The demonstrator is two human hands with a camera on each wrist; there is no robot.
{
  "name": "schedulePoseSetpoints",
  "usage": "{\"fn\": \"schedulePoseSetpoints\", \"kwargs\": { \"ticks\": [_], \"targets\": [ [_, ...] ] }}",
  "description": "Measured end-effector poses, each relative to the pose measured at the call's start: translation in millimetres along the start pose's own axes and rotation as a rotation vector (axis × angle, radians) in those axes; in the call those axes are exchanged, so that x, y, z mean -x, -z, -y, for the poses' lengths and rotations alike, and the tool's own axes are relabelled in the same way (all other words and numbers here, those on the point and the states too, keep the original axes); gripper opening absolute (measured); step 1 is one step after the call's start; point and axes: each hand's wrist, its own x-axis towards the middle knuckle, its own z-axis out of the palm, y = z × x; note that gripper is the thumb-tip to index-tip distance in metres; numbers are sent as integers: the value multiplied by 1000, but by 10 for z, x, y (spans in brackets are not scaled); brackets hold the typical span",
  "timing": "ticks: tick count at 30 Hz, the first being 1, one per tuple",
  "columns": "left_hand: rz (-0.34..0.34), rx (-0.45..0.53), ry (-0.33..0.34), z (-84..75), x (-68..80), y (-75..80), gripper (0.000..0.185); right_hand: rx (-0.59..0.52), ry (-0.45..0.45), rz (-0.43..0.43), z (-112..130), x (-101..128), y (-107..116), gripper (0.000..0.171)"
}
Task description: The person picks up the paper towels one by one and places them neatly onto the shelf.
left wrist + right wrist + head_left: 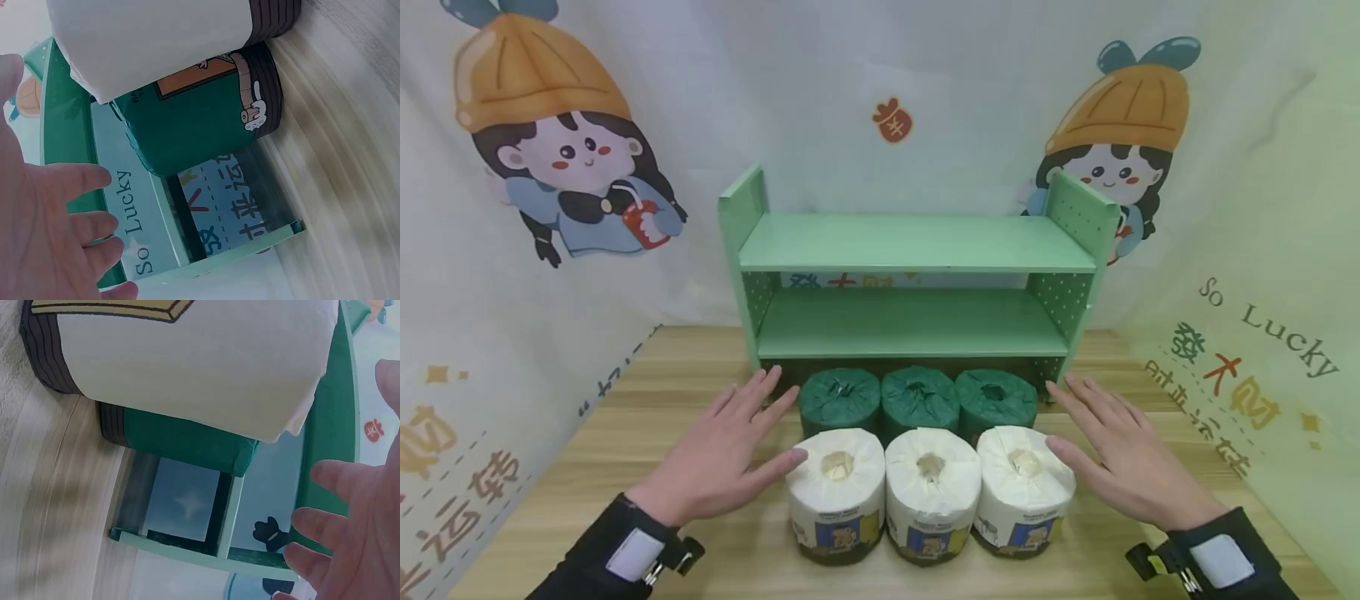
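Left hand (718, 454): fingers straight, spread, nothing gripped, near left white roll (837, 492). Middle white roll (932, 500) next, row of green rolls (919, 408) just behind, all on surface (587, 467). Right white roll (1025, 492), then right hand (1123, 462), fingers extended, holding nothing.

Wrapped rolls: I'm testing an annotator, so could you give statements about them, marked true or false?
1. Three white rolls stand in front of three green rolls. True.
2. The white rolls are stacked. False: they stand side by side.
3. The green shelf is behind the white rolls. True.
4. The left grip and right grip are on opposite sides of the rolls. True.
5. The right grip holds a white roll. False: it holds nothing.
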Motion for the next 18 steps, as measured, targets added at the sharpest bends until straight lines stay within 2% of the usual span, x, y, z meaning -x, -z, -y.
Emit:
{"fn": "schedulePoseSetpoints", "kwargs": {
  "ticks": [4,8,11,15,18],
  "targets": [
    [-30,61,36,46,4,-38,79,-13,-13,0,25,9,-14,71],
    [-81,202,140,113,-48,-100,80,-25,-25,-20,40,28,-40,73],
    [-157,338,223,194,-133,-132,78,-60,-36,-42,53,26,-57,74],
    [-284,507,278,318,-290,-156,71,-141,-59,-63,68,23,-76,75],
    [-325,592,339,384,-401,-167,73,-199,-69,-72,73,42,-108,75]
  ]
}}
